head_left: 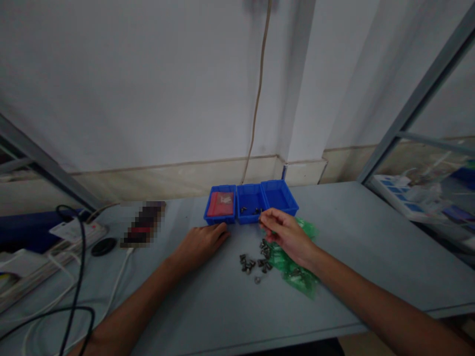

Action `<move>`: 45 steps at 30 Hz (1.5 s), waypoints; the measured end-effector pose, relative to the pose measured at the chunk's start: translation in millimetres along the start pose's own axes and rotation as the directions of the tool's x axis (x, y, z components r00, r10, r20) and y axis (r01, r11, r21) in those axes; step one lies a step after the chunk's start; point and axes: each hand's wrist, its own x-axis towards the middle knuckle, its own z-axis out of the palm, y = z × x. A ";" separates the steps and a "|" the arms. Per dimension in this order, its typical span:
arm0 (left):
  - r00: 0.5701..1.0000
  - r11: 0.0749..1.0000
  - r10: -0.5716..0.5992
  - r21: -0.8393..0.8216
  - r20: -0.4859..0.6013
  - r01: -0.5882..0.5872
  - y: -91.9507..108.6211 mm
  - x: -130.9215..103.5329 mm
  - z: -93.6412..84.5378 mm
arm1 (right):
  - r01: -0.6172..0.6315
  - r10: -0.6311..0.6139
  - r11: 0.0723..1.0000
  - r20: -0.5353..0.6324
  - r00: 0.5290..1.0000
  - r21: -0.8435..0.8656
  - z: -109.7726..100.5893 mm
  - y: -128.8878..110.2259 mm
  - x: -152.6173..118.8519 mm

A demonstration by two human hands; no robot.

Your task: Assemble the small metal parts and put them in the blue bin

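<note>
Three blue bins stand side by side at the back of the table. A red packet (220,203) lies in the left bin (210,219); a few small metal parts (243,209) are in the middle bin (251,193). My right hand (284,232) is at the front edge of the middle and right bins (278,194), fingers pinched on something too small to make out. My left hand (203,243) rests on the table before the left bin, fingers together, their grip hidden. Several dark metal parts (246,264) lie between my hands, beside green plastic film (297,282).
On the left are a blurred phone-like object (143,226), a round black disc (104,246), cables and a power strip (25,279). Metal frame bars flank the table (371,227). A white tray with blue parts (403,198) sits at the right.
</note>
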 end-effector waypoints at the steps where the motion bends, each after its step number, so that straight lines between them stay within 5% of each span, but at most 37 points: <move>1: 1.000 1.000 -0.001 0.001 0.004 0.001 -0.1 -0.1 0.3 | -0.025 0.025 0.999 -0.002 1.000 0.036 -0.1 0.3 0.1; 6: 1.000 1.000 -0.011 0.008 0.018 0.010 -0.6 -0.1 1.4 | -0.136 0.137 0.983 0.000 0.991 0.125 0.9 -1.6 -0.8; 11: 1.000 1.000 -0.002 -0.010 0.001 0.002 -1.8 -0.4 3.0 | -0.120 0.121 0.985 -0.004 0.993 0.122 1.1 -3.7 -0.2; 18: 1.000 1.000 0.000 0.013 0.000 0.000 -3.4 -0.6 3.9 | 0.010 0.000 0.991 -0.073 0.997 0.130 -0.6 -1.4 0.5; 25: 1.000 1.000 0.016 -0.007 -0.023 -0.016 -2.8 -0.5 3.9 | 0.137 -0.152 0.979 -0.093 0.984 -0.149 -1.7 -0.6 1.4; 28: 1.000 1.000 0.009 -0.019 -0.022 -0.009 -1.6 -0.2 2.3 | 0.227 -0.259 0.901 -0.041 0.965 -0.369 -2.1 1.6 -0.2; 32: 1.000 1.000 -0.013 -0.017 -0.001 0.012 0.5 -0.3 -1.3 | 0.405 -0.483 0.648 0.064 0.874 -0.645 -0.8 3.8 -5.5; 35: 1.000 1.000 -0.014 -0.012 0.011 0.014 0.7 -0.5 -1.6 | 0.480 -0.553 0.480 0.171 0.815 -0.734 0.4 2.6 -9.3; 38: 1.000 1.000 -0.006 -0.015 0.005 0.006 -1.2 -0.7 1.4 | 0.512 -0.561 0.419 0.230 0.795 -0.750 0.5 1.2 -10.4; 41: 1.000 1.000 -0.001 -0.018 -0.001 0.001 -2.7 -0.7 3.6 | 0.482 -0.506 0.519 0.200 0.839 -0.706 0.2 2.4 -8.6; 45: 1.000 1.000 -0.010 -0.012 0.016 0.010 -0.9 -0.4 -0.3 | 0.329 -0.328 0.798 0.094 0.940 -0.505 1.3 5.7 -4.5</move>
